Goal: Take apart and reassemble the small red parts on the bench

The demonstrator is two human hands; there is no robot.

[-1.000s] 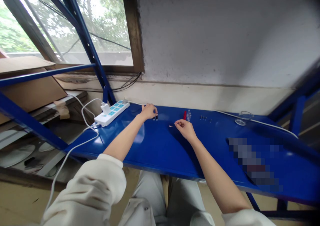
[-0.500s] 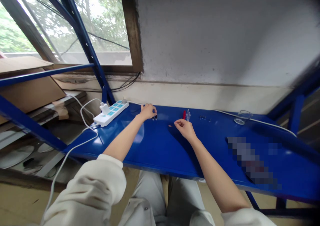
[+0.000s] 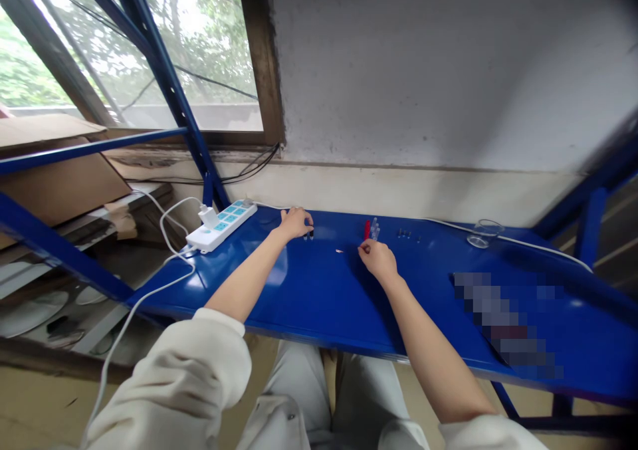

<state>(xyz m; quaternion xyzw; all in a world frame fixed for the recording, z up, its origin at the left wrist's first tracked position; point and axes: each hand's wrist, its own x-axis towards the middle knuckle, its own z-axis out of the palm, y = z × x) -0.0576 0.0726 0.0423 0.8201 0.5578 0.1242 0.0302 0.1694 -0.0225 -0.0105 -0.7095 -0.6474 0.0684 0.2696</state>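
Observation:
My left hand [image 3: 297, 224] rests near the back of the blue table, its fingers curled down and its fingertips at a small dark piece [image 3: 312, 233]. A second small dark piece [image 3: 306, 236] lies just beside it. Whether the left fingers grip the piece or only touch it is too small to make out. My right hand [image 3: 379, 260] is closed in a pinch above the table, and what the fingertips hold, if anything, cannot be seen. Just beyond it are a slim red item [image 3: 367, 228] and several clear tube-like pieces [image 3: 375, 226]. A tiny pale scrap [image 3: 339, 251] lies left of the right hand.
Several small dark parts [image 3: 405, 234] lie right of the tubes. A clear glass dish [image 3: 481, 237] stands at the back right, by a white cable. A blurred-out dark object [image 3: 498, 320] lies front right. A white power strip [image 3: 222, 226] sits on the left of the blue table [image 3: 319, 297].
My right hand has shifted a little to the right, away from the pale scrap and closer to the red item. The left hand has hardly moved.

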